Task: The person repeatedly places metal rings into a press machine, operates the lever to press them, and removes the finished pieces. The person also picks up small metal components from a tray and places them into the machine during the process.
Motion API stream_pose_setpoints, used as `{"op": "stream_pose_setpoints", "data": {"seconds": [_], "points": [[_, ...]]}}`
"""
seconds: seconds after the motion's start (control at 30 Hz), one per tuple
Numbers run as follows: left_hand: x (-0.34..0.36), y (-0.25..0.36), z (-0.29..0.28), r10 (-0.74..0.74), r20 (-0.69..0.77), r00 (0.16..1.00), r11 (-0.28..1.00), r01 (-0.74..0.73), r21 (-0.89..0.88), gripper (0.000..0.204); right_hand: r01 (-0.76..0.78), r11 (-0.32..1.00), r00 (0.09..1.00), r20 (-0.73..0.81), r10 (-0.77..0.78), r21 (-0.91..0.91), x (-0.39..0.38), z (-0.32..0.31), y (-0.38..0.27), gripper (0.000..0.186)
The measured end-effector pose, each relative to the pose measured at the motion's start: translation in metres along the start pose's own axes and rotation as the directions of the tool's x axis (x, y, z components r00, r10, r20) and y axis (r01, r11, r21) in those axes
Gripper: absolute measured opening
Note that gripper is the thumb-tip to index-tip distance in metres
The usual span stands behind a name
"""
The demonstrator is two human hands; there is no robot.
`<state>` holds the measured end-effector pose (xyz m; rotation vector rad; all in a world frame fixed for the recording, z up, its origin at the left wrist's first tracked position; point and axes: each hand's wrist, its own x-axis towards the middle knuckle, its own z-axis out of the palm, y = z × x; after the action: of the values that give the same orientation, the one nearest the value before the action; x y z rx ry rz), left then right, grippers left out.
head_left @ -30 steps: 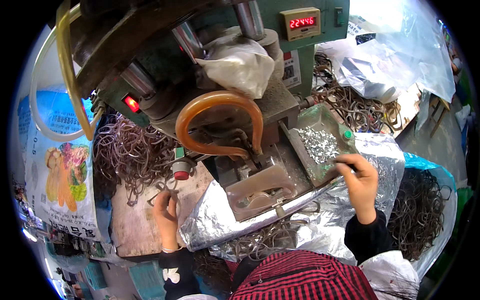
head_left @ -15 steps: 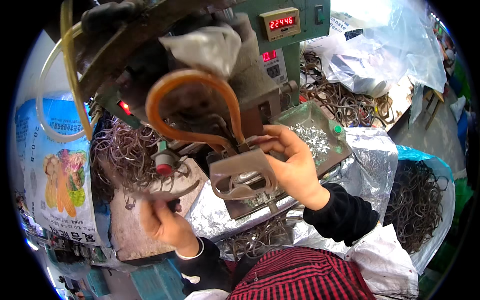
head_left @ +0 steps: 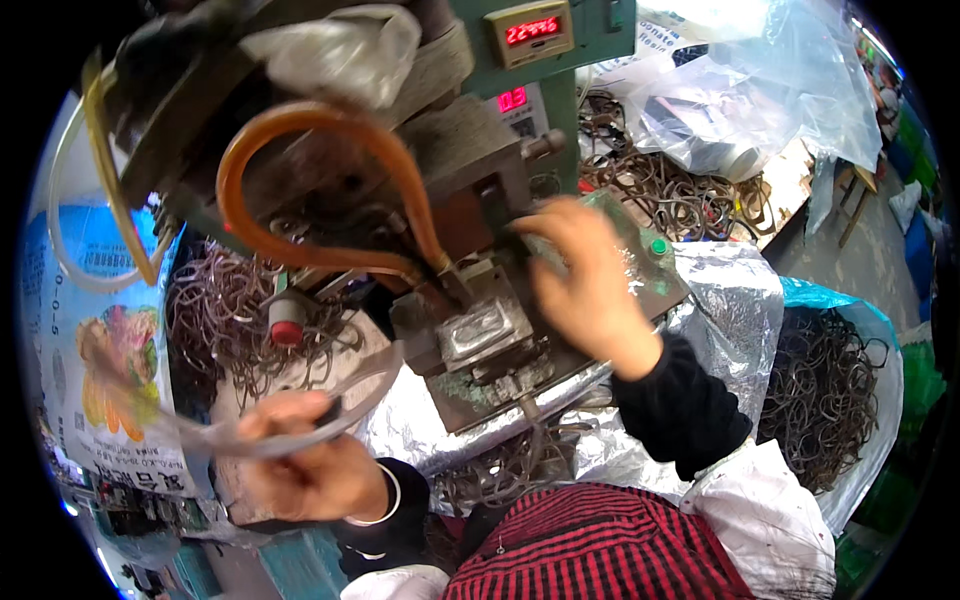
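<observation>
My left hand (head_left: pixel 310 470) is closed on a curved metal band (head_left: pixel 365 390), which is blurred and arcs out on both sides of the fingers. It is held above the worn board at the left front. My right hand (head_left: pixel 585 285) is smeared by motion beside the machine's metal fixture (head_left: pixel 485 332); its thumb and fingers are apart, and nothing shows between them. The fixture's block has a bare, shiny oblong top. An orange hose (head_left: pixel 300 115) loops down to the fixture from the left.
A red button (head_left: pixel 286 331) sits left of the fixture, before a heap of metal bands (head_left: pixel 235 290). Silvery chips lie on the green tray (head_left: pixel 665 290). More bands fill a lined sack (head_left: pixel 825 400) at right. A printed sack (head_left: pixel 100 400) stands at left.
The looped metal piece at the fixture is gone from there, and my right hand has let go and lifted slightly. My left hand moved nearer with its band. The view shifted.
</observation>
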<state>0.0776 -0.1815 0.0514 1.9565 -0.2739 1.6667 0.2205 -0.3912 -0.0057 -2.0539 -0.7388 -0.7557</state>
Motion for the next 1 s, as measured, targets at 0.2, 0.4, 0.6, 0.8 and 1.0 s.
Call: {"op": "stream_pose_setpoints", "data": {"seconds": [0.2, 0.4, 0.6, 0.8, 1.0], "points": [[0.020, -0.020, 0.010, -0.074, 0.092, 0.993, 0.997, 0.072, 0.024, 0.025, -0.075, 0.921, 0.991, 0.072, 0.111, -0.382, -0.043, 0.004, 0.058, 0.013], [0.016, -0.022, 0.001, -0.017, 0.206, 0.978, 0.998, 0.030, -0.063, 0.028, -0.513, 0.849, 0.846, -0.094, 0.525, 0.123, -0.060, -0.015, 0.061, 0.013], [-0.030, -0.021, -0.015, -0.160, 0.162, 0.974, 0.978, 0.179, -0.108, 0.035, -0.301, 0.953, 0.945, -0.124, 0.303, 0.040, -0.036, -0.013, 0.035, 0.008], [-0.026, -0.023, -0.004, -0.363, 0.050, 0.930, 0.927, 0.366, -0.079, 0.031, -0.155, 0.707, 0.978, 0.007, 0.207, 0.690, -0.006, -0.009, -0.042, 0.009], [-0.022, -0.023, -0.013, -0.206, 0.019, 0.978, 0.971, 0.207, -0.124, 0.032, -0.309, 0.720, 0.936, 0.066, 0.345, 0.621, -0.010, -0.009, -0.033, 0.011]]}}
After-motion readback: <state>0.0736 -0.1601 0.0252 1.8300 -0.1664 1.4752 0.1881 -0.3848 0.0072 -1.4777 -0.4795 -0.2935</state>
